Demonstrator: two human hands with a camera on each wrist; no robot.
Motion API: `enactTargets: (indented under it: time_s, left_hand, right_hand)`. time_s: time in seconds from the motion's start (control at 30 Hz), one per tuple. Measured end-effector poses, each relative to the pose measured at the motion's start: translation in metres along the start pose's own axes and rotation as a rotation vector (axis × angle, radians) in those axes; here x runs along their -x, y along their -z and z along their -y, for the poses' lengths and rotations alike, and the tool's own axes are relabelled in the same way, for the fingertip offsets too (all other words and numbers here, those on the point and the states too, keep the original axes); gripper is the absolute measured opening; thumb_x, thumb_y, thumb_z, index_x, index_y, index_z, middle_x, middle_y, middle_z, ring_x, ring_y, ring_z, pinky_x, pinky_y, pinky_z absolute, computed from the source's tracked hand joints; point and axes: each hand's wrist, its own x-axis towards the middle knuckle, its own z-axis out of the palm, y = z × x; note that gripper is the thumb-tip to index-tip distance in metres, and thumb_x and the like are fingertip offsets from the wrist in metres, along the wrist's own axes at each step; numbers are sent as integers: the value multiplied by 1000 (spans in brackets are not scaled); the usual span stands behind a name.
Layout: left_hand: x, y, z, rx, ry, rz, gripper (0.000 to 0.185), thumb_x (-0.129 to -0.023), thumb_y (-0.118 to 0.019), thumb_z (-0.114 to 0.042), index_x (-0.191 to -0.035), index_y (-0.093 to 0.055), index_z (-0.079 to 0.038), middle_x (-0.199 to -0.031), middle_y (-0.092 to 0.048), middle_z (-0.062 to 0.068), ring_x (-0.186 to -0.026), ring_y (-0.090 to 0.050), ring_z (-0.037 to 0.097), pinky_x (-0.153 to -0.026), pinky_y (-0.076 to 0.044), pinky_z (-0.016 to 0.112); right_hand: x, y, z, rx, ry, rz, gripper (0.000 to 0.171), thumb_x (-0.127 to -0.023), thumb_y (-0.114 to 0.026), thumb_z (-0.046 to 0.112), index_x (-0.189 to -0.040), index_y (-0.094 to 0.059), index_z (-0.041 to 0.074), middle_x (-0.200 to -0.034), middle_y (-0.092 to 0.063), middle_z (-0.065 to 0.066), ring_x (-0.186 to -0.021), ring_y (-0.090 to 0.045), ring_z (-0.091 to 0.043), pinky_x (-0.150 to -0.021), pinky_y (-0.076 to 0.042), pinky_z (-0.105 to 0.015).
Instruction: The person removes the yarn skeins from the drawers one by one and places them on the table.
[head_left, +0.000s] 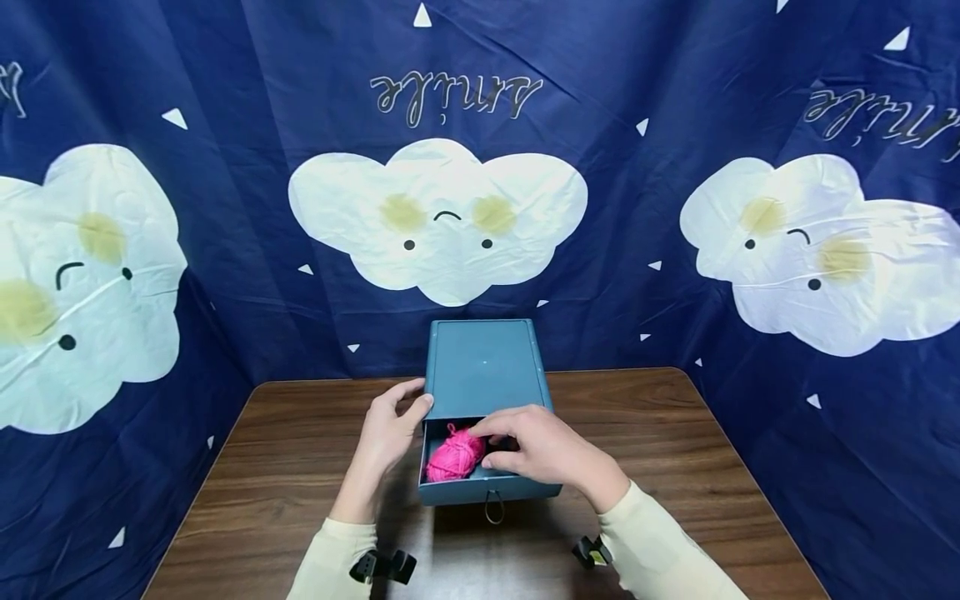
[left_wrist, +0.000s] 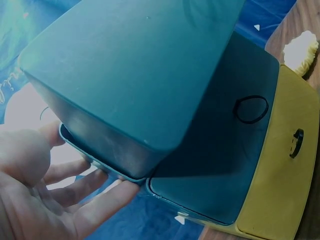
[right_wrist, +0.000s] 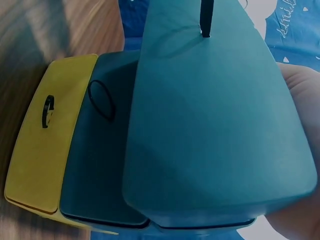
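Note:
A teal drawer box (head_left: 483, 367) stands at the back middle of the wooden table (head_left: 300, 467). Its top drawer (head_left: 487, 490) is pulled out toward me, with a pink yarn ball (head_left: 450, 458) in its left half. My right hand (head_left: 525, 454) reaches into the drawer from the right, index finger and thumb curled onto the yarn. Beside the box's left front corner, my left hand (head_left: 386, 433) rests its thumb on the top edge. The left wrist view shows this hand (left_wrist: 45, 190) with straight fingers against the pulled-out drawer (left_wrist: 135, 75). Below are a shut teal drawer (left_wrist: 220, 150) and a yellow one (left_wrist: 280, 165).
A dark blue cloth with white clouds (head_left: 225, 208) hangs close behind and around the table. The box's front drawers carry small black loop pulls (right_wrist: 100, 100). The right wrist view sees the open drawer's underside (right_wrist: 215, 125) and the yellow drawer (right_wrist: 45, 135). Bare tabletop lies on either side.

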Motion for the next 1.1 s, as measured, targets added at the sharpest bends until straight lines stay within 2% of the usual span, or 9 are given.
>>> enactTargets:
  time_s: [0.17, 0.3, 0.43, 0.57, 0.7, 0.83, 0.93, 1.03, 1.1]
  left_hand:
    - [0, 0, 1, -52, -19, -12, 43, -102, -65, -25, -141, -61, -10, -139, -61, 17, -116, -65, 30, -75, -65, 35]
    - [1, -1, 0, -33, -14, -8, 43, -102, -65, -24, -141, -61, -9, -139, -61, 17, -114, -65, 30, -73, -65, 38]
    - [1, -2, -1, -7, -9, -8, 43, -102, -65, -23, -142, -60, -8, -138, -61, 19, -111, -66, 28, -71, -65, 41]
    - [1, -2, -1, 11, 1, -11, 43, -102, -65, -23, -141, -61, -8, -136, -61, 19, -108, -66, 28, -70, -65, 41]
    - [1, -2, -2, 19, 17, -3, 42, -102, -65, -23, -142, -60, -9, -137, -60, 18, -107, -66, 27, -70, -65, 40]
    - [1, -2, -2, 9, 13, 0, 43, -102, -65, -24, -142, -60, -9, -138, -60, 18, -108, -66, 27, -70, -65, 39]
    - [1, -2, -2, 3, 4, -3, 43, -102, -65, -23, -142, -60, -8, -137, -60, 19, -109, -67, 28, -70, -65, 40]
    - [1, -1, -1, 2, 2, -6, 43, -101, -65, -23, -142, -60, -8, -136, -61, 19, -108, -67, 29, -69, -65, 40]
    - [1, -2, -1, -1, 0, -4, 43, -102, -65, -23, -142, -60, -8, -136, -61, 20, -109, -67, 29, -70, -65, 41]
  right_hand:
    - [-4, -1, 1, 17, 8, 57, 37, -94, -77, 26, -130, -72, 23, -126, -71, 12, -115, -66, -4, -100, -56, -29]
    - [-6, -1, 0, 24, 9, 94, 37, -94, -77, 26, -130, -72, 24, -122, -73, 11, -101, -69, -5, -89, -58, -24]
    - [-6, 0, 0, -2, -6, 125, 35, -94, -77, 22, -129, -73, 21, -117, -74, 9, -88, -66, -2, -81, -57, -19]
    - [-7, 1, 0, -3, -18, 146, 31, -94, -77, 19, -125, -75, 19, -104, -73, 11, -83, -61, 3, -76, -54, -16]
    - [-7, 1, 0, 15, -27, 165, 25, -94, -76, 19, -119, -78, 20, -94, -69, 14, -81, -59, 0, -72, -51, -15]
    - [-7, 1, 1, 35, -35, 174, 21, -95, -75, 22, -115, -80, 23, -113, -73, 11, -103, -67, -5, -89, -56, -23]
    - [-7, 2, 1, 30, -51, 182, 20, -95, -75, 24, -115, -80, 25, -132, -70, 5, -123, -64, -11, -104, -54, -33]
    - [-8, 2, 1, 17, -61, 191, 21, -94, -76, 23, -115, -79, 24, -138, -66, 3, -127, -62, -13, -107, -52, -37]
    - [-8, 2, 1, 10, -58, 197, 22, -94, -77, 22, -116, -78, 23, -135, -68, 5, -124, -63, -11, -107, -53, -35]
